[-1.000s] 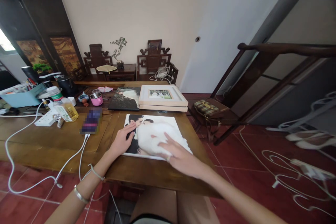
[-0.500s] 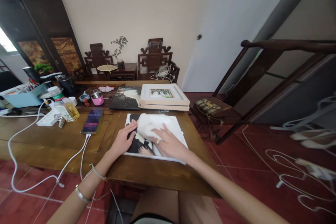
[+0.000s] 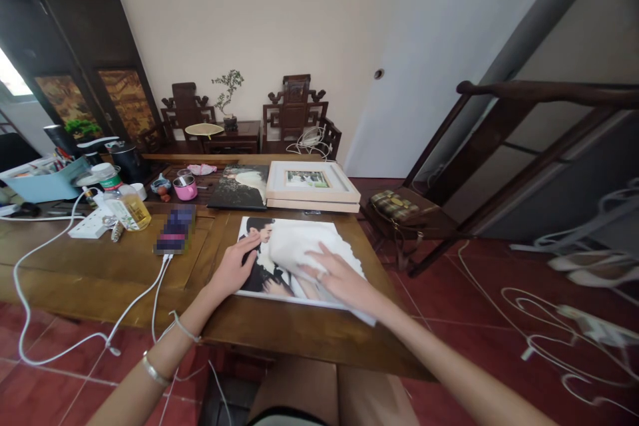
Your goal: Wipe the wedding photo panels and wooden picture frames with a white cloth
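A large photo print (image 3: pixel 259 271) of a couple lies flat near the front edge of the wooden table (image 3: pixel 124 266). My left hand (image 3: pixel 230 267) rests on the print's left edge with fingers stretched out flat, holding it down. My right hand (image 3: pixel 339 279) presses a white cloth (image 3: pixel 299 246) onto the print's right half, fingers spread over the cloth. The cloth covers much of the picture's right side.
Behind the print lie a stacked pale picture frame (image 3: pixel 312 185) and a dark photo (image 3: pixel 239 186). To the left are a phone (image 3: pixel 176 229) on a white cable, an oil bottle (image 3: pixel 124 203), a pink cup (image 3: pixel 184 188) and a power strip (image 3: pixel 90 224). A chair (image 3: pixel 404 206) stands to the right.
My right hand slid the white cloth up toward the print's top, then back down toward its right front corner. My left hand stayed on the left edge.
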Demonstrator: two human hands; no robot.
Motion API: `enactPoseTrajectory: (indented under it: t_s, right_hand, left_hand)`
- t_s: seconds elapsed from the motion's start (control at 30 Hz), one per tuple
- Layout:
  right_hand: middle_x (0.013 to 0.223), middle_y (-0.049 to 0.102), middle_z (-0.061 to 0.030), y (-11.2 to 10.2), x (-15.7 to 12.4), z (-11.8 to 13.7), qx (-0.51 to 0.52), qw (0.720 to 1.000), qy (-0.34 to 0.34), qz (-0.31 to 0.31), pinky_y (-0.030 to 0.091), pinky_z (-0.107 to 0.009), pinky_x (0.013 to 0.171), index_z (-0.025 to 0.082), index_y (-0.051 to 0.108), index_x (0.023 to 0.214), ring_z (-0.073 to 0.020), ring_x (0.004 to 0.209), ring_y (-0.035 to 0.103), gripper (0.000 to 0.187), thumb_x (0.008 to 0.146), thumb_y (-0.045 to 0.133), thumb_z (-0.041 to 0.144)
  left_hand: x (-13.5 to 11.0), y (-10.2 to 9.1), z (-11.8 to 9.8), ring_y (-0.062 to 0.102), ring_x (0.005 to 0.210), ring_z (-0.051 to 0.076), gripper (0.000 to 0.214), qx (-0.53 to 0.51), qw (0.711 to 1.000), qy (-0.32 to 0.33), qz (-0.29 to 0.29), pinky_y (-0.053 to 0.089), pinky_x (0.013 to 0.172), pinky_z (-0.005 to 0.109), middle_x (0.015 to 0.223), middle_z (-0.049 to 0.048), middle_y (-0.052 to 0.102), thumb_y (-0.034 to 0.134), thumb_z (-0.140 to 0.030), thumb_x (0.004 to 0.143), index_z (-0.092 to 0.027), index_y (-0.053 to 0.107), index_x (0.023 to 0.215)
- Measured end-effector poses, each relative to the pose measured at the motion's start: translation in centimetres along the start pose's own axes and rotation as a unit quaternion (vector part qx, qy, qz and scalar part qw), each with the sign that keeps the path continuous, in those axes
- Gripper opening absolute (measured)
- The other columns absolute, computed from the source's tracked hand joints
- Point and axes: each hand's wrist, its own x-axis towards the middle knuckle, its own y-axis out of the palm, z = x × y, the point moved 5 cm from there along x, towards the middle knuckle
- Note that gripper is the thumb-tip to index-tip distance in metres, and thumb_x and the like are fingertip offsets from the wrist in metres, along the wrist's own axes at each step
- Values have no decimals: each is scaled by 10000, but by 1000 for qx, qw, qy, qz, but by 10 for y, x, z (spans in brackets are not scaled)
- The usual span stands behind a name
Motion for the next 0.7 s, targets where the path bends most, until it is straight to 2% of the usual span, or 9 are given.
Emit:
enactPoseTrajectory:
  t_s: [0.2,0.33,0.43,0.53,0.63,0.7]
  right_hand:
    - [1329,499,-30,-30,65,-1,0,996,-70,-48,81,-469,1105,226,594,1150,-262,1314,296,450,874,358,491]
    - [1340,486,-40,-26,72,4,4,996,-69,-49,67,-490,1100,214,589,1158,-277,1320,278,456,877,355,486]
    - [1314,512,-69,-9,47,15,-5,997,-75,-23,79,-501,1099,187,593,1144,-293,1315,284,451,871,374,472]
    - [1273,548,-60,9,4,35,-24,991,-126,28,88,-498,1104,198,595,1116,-271,1321,279,362,881,377,366]
    - [1282,541,-19,16,-39,52,-31,982,-168,84,67,-472,1117,246,601,1099,-236,1334,256,308,884,388,300]
    - [1329,497,-11,15,-56,53,-28,980,-161,113,78,-460,1120,262,590,1130,-232,1340,240,313,884,405,318]
  left_hand:
    - [0,0,0,437,1254,179,372,-10,1000,1,4,313,1089,377,1301,59,526,418,-208,864,-177,569,1202]
    - [0,0,0,436,1255,172,372,-17,1000,4,-2,313,1090,375,1305,45,525,393,-220,883,-192,552,1218]
    - [0,-1,1,442,1250,178,367,-15,1000,-1,-11,321,1085,381,1303,56,527,374,-226,892,-181,560,1206]
    - [0,0,1,446,1247,190,363,-9,1000,-1,-6,323,1083,396,1300,69,528,379,-203,881,-173,578,1183]
    - [0,0,1,447,1247,190,370,-10,1000,2,0,323,1084,402,1295,58,534,386,-181,866,-188,583,1180]
    - [0,0,1,444,1248,186,371,-11,1000,4,0,322,1085,403,1294,45,535,390,-178,862,-200,586,1177]
